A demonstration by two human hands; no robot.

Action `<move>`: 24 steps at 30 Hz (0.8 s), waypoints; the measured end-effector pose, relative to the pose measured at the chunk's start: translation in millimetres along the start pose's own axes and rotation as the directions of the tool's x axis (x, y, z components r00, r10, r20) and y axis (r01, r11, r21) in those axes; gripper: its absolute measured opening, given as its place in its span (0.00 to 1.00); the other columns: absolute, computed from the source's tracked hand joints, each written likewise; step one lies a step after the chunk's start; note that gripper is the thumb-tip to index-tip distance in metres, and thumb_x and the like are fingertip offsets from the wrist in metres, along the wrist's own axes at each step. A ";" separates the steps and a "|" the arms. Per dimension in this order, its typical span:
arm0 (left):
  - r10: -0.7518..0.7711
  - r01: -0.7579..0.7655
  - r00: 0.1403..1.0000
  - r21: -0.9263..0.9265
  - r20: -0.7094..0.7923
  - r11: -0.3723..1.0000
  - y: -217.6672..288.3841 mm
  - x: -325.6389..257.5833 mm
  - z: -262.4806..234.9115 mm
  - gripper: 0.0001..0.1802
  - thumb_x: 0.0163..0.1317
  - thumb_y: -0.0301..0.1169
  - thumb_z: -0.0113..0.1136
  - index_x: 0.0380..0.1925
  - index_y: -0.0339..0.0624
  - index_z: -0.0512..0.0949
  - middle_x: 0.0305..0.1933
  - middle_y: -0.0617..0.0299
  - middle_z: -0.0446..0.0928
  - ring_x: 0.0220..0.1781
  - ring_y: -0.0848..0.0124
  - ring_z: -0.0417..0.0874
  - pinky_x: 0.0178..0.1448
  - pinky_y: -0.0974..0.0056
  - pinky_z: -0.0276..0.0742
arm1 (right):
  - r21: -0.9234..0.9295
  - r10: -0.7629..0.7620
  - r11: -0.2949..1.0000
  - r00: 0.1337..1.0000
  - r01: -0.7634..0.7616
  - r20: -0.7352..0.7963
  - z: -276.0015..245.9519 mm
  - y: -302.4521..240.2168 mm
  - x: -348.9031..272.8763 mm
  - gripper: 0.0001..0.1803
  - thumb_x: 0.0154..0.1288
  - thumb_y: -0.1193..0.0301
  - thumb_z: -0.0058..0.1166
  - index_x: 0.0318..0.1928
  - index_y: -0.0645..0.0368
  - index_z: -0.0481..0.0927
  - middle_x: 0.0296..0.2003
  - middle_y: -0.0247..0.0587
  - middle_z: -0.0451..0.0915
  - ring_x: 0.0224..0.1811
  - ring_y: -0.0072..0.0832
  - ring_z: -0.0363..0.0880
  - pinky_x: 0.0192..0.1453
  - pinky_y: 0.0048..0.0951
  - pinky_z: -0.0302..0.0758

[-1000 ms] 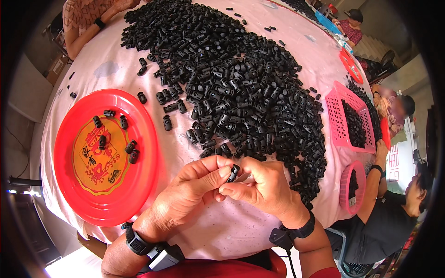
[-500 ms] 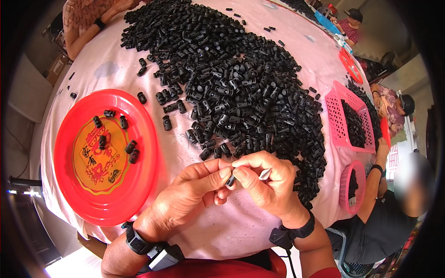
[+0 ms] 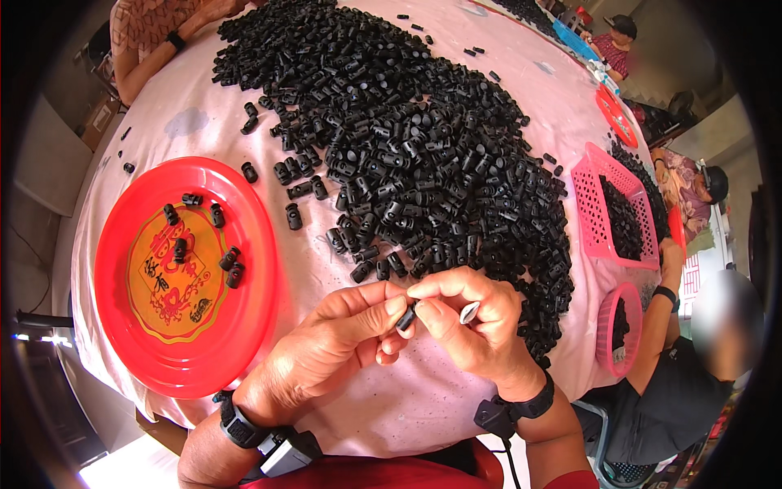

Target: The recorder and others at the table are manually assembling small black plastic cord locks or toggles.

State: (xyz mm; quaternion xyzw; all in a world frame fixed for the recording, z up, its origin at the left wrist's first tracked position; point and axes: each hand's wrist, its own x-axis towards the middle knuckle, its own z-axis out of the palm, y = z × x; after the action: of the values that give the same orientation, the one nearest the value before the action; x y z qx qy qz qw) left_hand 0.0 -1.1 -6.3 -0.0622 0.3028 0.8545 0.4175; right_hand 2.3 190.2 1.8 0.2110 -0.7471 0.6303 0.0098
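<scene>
Between both hands, above the table's near side, is a small black cylindrical cord lock (image 3: 406,319). My left hand (image 3: 338,336) pinches it between thumb and index finger. The thumb and index fingertip of my right hand (image 3: 481,326) press at its upper end. A silver metal tool with a leaf-shaped tip (image 3: 469,312) pokes out from my curled right fingers; its rest is hidden in the hand. Just beyond my hands lies a big heap of like black cord locks (image 3: 432,155). Several more lie in a red round tray (image 3: 236,350) to my left.
A pink cloth (image 3: 391,411) covers the table. On the right stand a pink rectangular basket (image 3: 597,220) and a pink round basket (image 3: 607,346), both holding black pieces. A co-worker (image 3: 676,391) sits beside them; another person's arm (image 3: 151,61) rests at the far left.
The metal tool's tip has turned slightly within my right hand. My right thumb has shifted a little, and more of the cord lock shows. My left hand stays in place.
</scene>
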 end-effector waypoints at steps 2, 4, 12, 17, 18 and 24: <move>0.076 -0.076 0.997 0.021 -0.026 0.997 -1.5 0.8 0.2 0.15 0.72 0.37 0.55 0.50 0.37 0.76 0.38 0.67 0.76 0.35 0.79 0.72 0.44 0.74 0.71 | 0.052 0.064 0.997 0.997 -0.062 -0.043 0.9 3.7 -2.2 0.05 0.69 0.78 0.55 0.43 0.66 0.78 0.30 0.40 0.85 0.33 0.20 0.86 0.33 0.19 0.80; 0.104 -0.103 0.994 0.040 -0.018 0.994 -0.9 0.1 1.3 0.16 0.73 0.37 0.55 0.52 0.37 0.76 0.39 0.66 0.77 0.37 0.79 0.73 0.45 0.73 0.71 | 0.047 0.044 0.998 0.998 -0.042 -0.050 1.1 4.2 -2.0 0.05 0.69 0.78 0.54 0.44 0.66 0.78 0.30 0.40 0.85 0.33 0.21 0.86 0.33 0.19 0.80; 0.175 -0.175 0.984 0.110 0.006 0.978 2.1 -1.8 3.7 0.17 0.71 0.33 0.57 0.55 0.37 0.74 0.45 0.63 0.78 0.40 0.79 0.75 0.49 0.73 0.73 | -0.049 -0.017 0.999 0.998 0.015 -0.054 -0.7 1.7 -0.2 0.07 0.69 0.79 0.54 0.46 0.67 0.75 0.33 0.44 0.86 0.34 0.21 0.86 0.34 0.19 0.81; 0.233 -0.228 0.972 0.095 -0.040 0.969 -0.2 0.1 1.1 0.16 0.71 0.32 0.57 0.55 0.38 0.75 0.41 0.65 0.79 0.40 0.79 0.76 0.48 0.72 0.74 | -0.030 0.007 0.999 0.995 -0.010 -0.100 4.2 2.7 -1.1 0.07 0.67 0.78 0.58 0.44 0.64 0.76 0.31 0.36 0.85 0.28 0.12 0.80 0.28 0.14 0.74; 0.234 -0.230 0.971 0.096 -0.040 0.969 0.1 0.3 -0.6 0.16 0.71 0.32 0.57 0.55 0.38 0.75 0.41 0.65 0.79 0.40 0.79 0.76 0.48 0.72 0.74 | -0.030 0.006 1.000 0.995 -0.009 -0.098 2.9 1.9 -0.9 0.07 0.67 0.78 0.58 0.44 0.64 0.76 0.31 0.36 0.85 0.28 0.12 0.80 0.28 0.14 0.74; 0.236 -0.227 0.969 0.110 -0.077 0.968 -0.1 1.3 1.0 0.15 0.72 0.35 0.55 0.52 0.37 0.76 0.34 0.65 0.80 0.37 0.77 0.78 0.45 0.71 0.75 | -0.186 -0.044 0.982 0.998 0.034 -0.048 1.2 -1.6 -0.2 0.07 0.65 0.75 0.61 0.40 0.62 0.76 0.25 0.31 0.82 0.22 0.08 0.74 0.22 0.14 0.68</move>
State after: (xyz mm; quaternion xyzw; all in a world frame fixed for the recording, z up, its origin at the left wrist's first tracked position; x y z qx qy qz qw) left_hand -0.7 0.3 -6.1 -0.0436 0.3691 0.8774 0.3033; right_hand 3.4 188.9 3.0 0.2071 -0.7978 0.5630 0.0612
